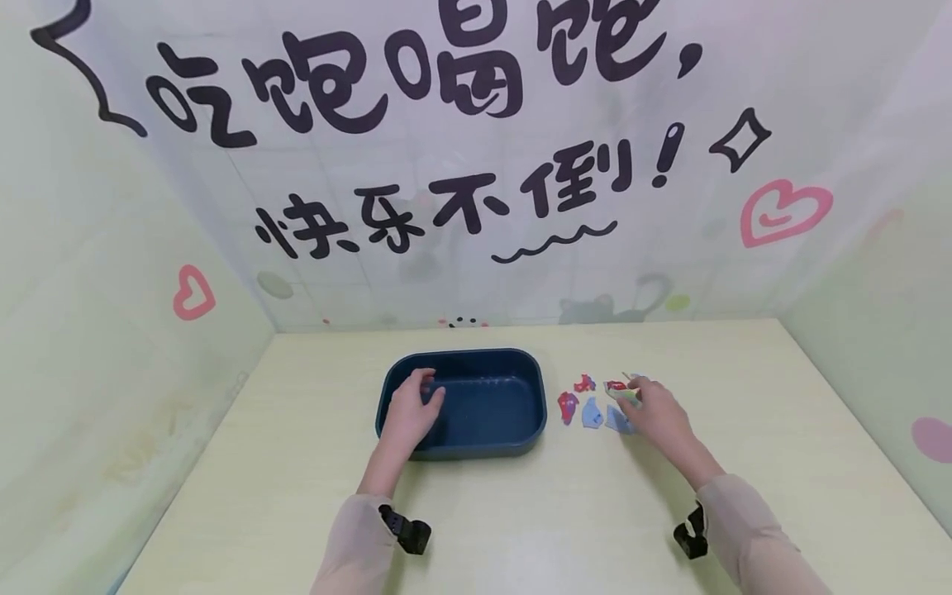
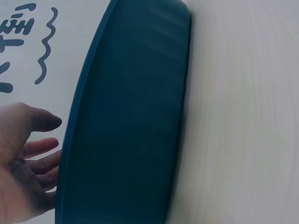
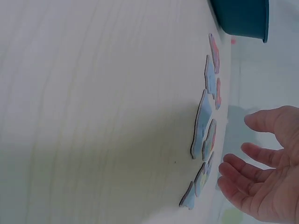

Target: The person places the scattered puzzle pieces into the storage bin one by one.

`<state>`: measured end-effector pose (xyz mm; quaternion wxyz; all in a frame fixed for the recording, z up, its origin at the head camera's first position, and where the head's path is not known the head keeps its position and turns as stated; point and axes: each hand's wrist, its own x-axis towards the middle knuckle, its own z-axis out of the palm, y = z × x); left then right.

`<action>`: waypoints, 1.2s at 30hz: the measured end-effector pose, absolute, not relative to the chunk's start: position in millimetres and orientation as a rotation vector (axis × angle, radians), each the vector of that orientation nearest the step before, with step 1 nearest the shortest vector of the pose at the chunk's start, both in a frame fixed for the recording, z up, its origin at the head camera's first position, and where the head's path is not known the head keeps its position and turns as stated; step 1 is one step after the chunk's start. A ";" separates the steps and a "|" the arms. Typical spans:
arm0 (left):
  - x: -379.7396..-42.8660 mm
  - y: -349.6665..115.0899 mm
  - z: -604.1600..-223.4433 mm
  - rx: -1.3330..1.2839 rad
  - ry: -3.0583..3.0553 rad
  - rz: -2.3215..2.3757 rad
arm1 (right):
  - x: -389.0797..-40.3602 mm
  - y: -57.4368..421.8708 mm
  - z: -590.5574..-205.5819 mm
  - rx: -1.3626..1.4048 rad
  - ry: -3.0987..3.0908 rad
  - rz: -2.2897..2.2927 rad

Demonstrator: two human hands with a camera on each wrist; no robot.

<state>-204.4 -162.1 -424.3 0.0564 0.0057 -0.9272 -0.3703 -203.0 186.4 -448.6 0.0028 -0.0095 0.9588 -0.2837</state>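
Note:
A dark blue rectangular bin stands on the table with nothing visible inside. My left hand hovers over its left part, fingers loosely bent and holding nothing. In the left wrist view that hand shows beyond the rim of the bin. Several flat, jigsaw-like pieces lie right of the bin, among them a red and purple piece and a light blue piece. My right hand is above the rightmost ones, partly hiding them. The right wrist view shows this hand relaxed and apart from a large blue piece.
The pale wooden table extends around the bin and pieces. Behind it rises a printed wall sheet with large black characters, with further sheets at both sides. A small black camera sits on the left wrist, another camera on the right.

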 end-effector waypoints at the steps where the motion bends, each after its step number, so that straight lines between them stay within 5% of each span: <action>1: -204.7 -164.1 -423.1 0.025 -2.808 -1.123 | -203.2 189.1 -449.1 -0.019 3.005 -0.890; 36: -211.0 -220.7 -431.3 0.234 -2.738 -1.153 | -207.5 252.9 -456.9 -0.030 2.881 -0.858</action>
